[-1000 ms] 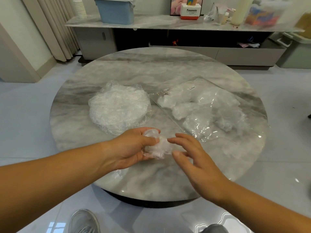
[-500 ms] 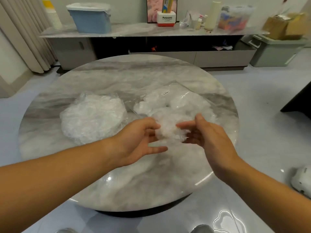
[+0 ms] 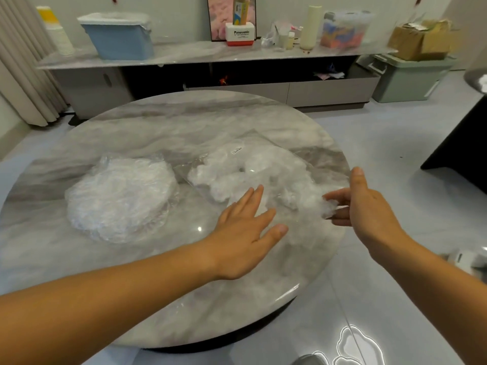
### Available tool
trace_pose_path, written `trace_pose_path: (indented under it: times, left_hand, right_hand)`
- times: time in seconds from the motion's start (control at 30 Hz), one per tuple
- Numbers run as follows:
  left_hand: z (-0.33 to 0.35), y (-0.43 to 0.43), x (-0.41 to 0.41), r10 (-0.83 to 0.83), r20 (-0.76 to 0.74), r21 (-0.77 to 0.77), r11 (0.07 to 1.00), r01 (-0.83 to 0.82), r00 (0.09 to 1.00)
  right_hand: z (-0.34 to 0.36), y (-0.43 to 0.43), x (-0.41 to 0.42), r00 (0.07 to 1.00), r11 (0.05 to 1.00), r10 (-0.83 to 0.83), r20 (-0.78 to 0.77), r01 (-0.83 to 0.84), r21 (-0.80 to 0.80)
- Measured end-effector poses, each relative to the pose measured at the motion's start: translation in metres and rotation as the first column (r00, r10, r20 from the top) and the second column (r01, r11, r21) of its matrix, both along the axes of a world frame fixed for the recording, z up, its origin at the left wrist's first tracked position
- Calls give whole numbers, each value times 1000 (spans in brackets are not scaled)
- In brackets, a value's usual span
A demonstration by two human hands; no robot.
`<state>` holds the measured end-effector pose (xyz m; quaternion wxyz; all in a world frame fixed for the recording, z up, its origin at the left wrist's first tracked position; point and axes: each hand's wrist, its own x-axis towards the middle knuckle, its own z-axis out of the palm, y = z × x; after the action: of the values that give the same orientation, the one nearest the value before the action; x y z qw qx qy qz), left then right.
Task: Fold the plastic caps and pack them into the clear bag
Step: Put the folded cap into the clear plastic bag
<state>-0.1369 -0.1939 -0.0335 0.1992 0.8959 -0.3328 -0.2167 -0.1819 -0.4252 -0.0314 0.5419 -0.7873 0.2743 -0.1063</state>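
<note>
A box (image 3: 241, 35) reading "Panasonic" is standing on the sideboard (image 3: 184, 52) beyond the table (image 3: 158, 127), while the print on the clear bag's (image 3: 263, 164) small label (image 3: 237, 150) is too fine to read. The bag is lying on the table's right half, its long axis running from the middle towards the right edge, where the right hand (image 3: 369, 209) is pinching a crumpled cap (image 3: 328, 208) at the bag's hard-to-trace end. The left hand (image 3: 245, 233) is spreading flat, fingers straight and holding nothing, at the bag's near edge.

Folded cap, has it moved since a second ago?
Yes. The folded cap moved right, away from the stack of caps, toward the clear bag; the right hand pinches it.
</note>
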Motion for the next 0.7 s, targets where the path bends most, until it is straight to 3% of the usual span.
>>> trace_pose_path:
  times: [0.23,0.37,0.6,0.7]
  left_hand:
    - [-8,21,-3,84,-14,-12,996,-84,996]
    - [-8,31,-4,136,-112,-149,977,-152,984]
    - [-6,43,-8,49,8,-242,969,-46,999]
    - [-4,49,-10,32,20,-274,961,-26,999]
  right_hand:
    - [-4,16,18,993,945,88,79,-108,309]
    - [-1,35,25,974,877,201,102,-225,425]
    - [2,69,35,936,631,305,177,-338,699]
    - [4,76,45,939,577,275,207,-333,746]
